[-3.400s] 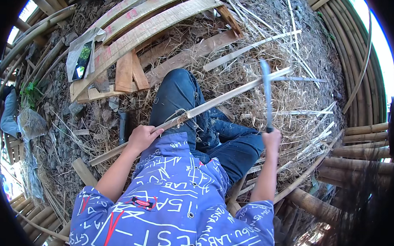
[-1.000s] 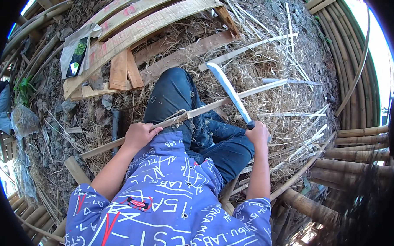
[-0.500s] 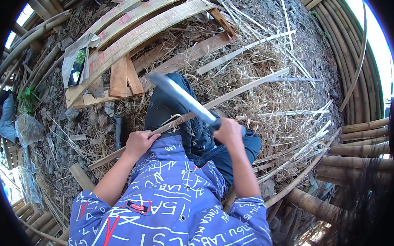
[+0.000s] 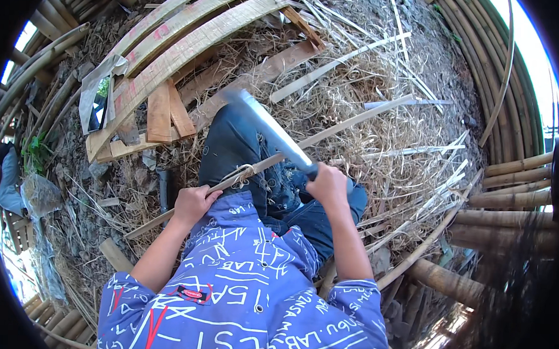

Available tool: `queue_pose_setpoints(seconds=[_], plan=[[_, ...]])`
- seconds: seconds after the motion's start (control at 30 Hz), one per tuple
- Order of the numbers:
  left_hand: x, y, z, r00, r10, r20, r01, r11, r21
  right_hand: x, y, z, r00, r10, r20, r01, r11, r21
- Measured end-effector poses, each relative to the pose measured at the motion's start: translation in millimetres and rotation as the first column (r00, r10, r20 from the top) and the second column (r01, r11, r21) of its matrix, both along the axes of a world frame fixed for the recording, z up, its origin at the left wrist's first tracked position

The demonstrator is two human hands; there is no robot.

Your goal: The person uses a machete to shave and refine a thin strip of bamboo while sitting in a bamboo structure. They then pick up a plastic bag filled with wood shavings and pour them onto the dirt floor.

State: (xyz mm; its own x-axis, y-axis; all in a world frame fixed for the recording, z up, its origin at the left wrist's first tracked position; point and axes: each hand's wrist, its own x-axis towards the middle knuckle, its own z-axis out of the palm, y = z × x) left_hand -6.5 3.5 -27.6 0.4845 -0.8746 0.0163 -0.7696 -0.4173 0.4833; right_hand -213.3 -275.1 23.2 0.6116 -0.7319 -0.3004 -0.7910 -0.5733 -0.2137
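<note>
My left hand (image 4: 193, 205) is closed around a long thin bamboo strip (image 4: 355, 123), which slants across my lap from lower left to upper right. A thin curled shaving (image 4: 241, 171) clings to the strip just beyond that hand. My right hand (image 4: 329, 185) grips the dark handle of a machete with a long shiny blade (image 4: 278, 137). The blade points up and left, crossing the strip in the picture; whether it touches the strip I cannot tell. Its tip is blurred above my bent knee (image 4: 222, 135).
Sawn planks (image 4: 191, 51) lie at the upper left, with a shiny dark flat thing (image 4: 97, 114) in a pale wrapper on their end. Curly shavings (image 4: 369, 85) and loose strips cover the ground ahead and right. Bamboo poles (image 4: 516, 189) line the right side.
The machete blade has shifted a little, its tip moving right and up, while my right hand moved slightly right. My left hand keeps its hold on the strip. The whole view has shifted slightly.
</note>
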Motion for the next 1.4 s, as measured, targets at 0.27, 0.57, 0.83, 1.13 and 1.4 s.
queue_pose_setpoints(seconds=[0.27, 0.57, 0.83, 1.13, 1.4], plan=[[-6, -7, 8, 0.999, 0.024, 0.028, -0.024, 1.0, -0.001, -59, -90, 3, 0.944, -0.33, -0.023, 0.328, 0.943, -0.053], [-2, -4, 0, 0.998, -0.044, 0.04, 0.044, 0.999, -0.014, -24, -21, 10, 0.968, -0.197, 0.157, 0.189, 0.98, 0.063], [-9, -5, 4, 0.996, 0.016, 0.086, -0.015, 1.0, -0.004, -53, -77, 11, 0.95, -0.31, 0.043, 0.309, 0.95, 0.039], [-7, -6, -1, 0.998, -0.03, 0.059, 0.027, 0.998, 0.048, -58, -64, 7, 0.946, -0.29, 0.144, 0.289, 0.957, 0.023], [-6, -5, -2, 0.998, -0.004, 0.07, 0.0, 0.998, 0.056, -58, -106, 11, 0.971, -0.226, -0.072, 0.231, 0.971, 0.06]])
